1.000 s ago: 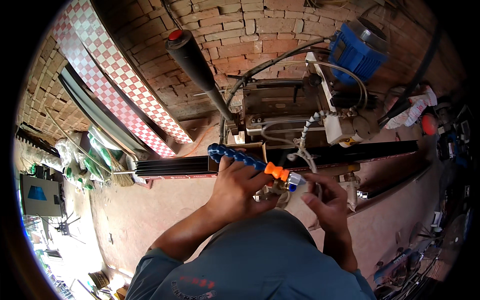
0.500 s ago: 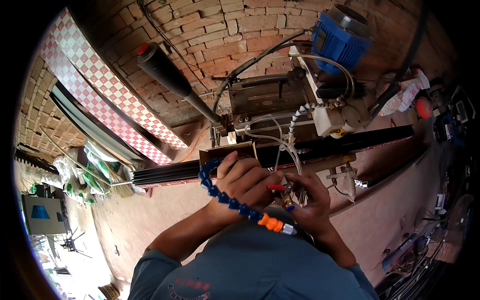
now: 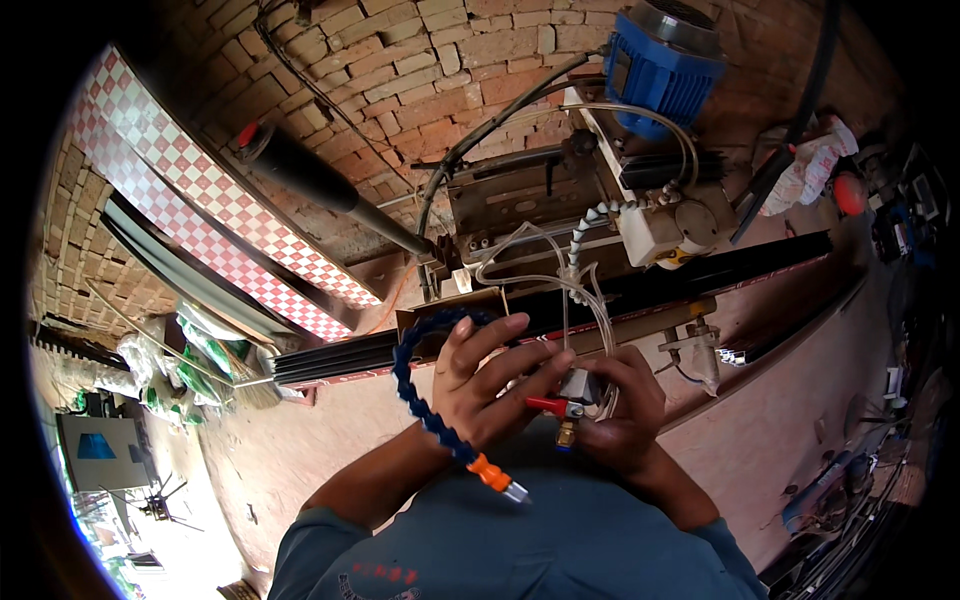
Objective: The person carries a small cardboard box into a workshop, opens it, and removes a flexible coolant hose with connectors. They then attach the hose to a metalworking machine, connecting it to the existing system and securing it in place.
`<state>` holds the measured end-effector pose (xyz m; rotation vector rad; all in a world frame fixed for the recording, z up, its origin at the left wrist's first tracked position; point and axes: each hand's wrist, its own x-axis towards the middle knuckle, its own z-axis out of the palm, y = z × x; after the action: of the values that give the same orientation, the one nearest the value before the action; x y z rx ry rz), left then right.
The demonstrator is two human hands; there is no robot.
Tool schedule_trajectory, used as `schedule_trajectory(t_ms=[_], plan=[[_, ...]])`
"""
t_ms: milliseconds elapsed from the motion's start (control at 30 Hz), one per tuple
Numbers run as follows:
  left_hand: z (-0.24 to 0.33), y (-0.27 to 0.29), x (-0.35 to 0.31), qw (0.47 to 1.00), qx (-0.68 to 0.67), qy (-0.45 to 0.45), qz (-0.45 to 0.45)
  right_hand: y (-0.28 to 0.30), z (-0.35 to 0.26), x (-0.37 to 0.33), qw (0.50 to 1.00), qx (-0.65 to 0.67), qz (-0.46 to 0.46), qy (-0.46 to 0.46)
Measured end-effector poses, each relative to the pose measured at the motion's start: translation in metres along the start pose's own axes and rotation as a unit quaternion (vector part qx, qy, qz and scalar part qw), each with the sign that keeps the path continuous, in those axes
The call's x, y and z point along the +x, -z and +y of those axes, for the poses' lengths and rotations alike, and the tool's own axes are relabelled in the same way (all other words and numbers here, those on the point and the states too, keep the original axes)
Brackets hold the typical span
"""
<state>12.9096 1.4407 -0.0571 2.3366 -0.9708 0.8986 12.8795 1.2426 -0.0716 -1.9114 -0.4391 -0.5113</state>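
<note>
Brick wall [image 3: 455,70] fills twelve o'clock, a blue motor [image 3: 662,75] sits at one, and checkered panels [image 3: 235,200] lean at ten. Bare floor [image 3: 300,440] shows at eight, below the black strips [image 3: 335,362] that lie at nine.

Your hands meet near the centre, in front of your shirt. Your right hand [image 3: 628,408] grips the valve [image 3: 577,386] from its three o'clock side. The valve's long axis runs roughly from twelve to six: grey block on top, brass fitting [image 3: 566,434] pointing to six, red lever [image 3: 544,405] jutting to nine. Clear tubes [image 3: 602,318] hang just beside your right fingers, toward twelve.

Your left hand [image 3: 482,388] has its fingers spread, the nearest fingertip at the block's upper left; I cannot tell whether its thumb pinches anything. Around its outer side bends the blue hose [image 3: 432,422], bowed toward nine. Its lower run slants from ten to four, with the orange end [image 3: 488,473] and metal nozzle [image 3: 515,491] aimed between four and five over your shirt.
</note>
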Motion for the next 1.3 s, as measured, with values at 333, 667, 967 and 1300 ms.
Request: schedule_trajectory(t_ms=[333,667,967,1300], plan=[[0.005,-0.015,0.009,0.998,0.004,-0.014,0.062,0.007,0.001,0.014,0.989,-0.036,0.077,0.121],[0.005,-0.025,-0.001,0.993,-0.083,0.035,0.070,0.015,0.006,0.009,0.981,-0.021,0.108,0.160],[0.010,-0.014,-0.003,0.609,-0.742,0.236,-0.152,0.015,0.008,0.016,0.979,-0.017,0.112,0.172],[0.006,-0.014,-0.030,0.575,-0.731,0.340,-0.141,0.007,0.010,0.023,0.973,-0.029,0.125,0.192]])
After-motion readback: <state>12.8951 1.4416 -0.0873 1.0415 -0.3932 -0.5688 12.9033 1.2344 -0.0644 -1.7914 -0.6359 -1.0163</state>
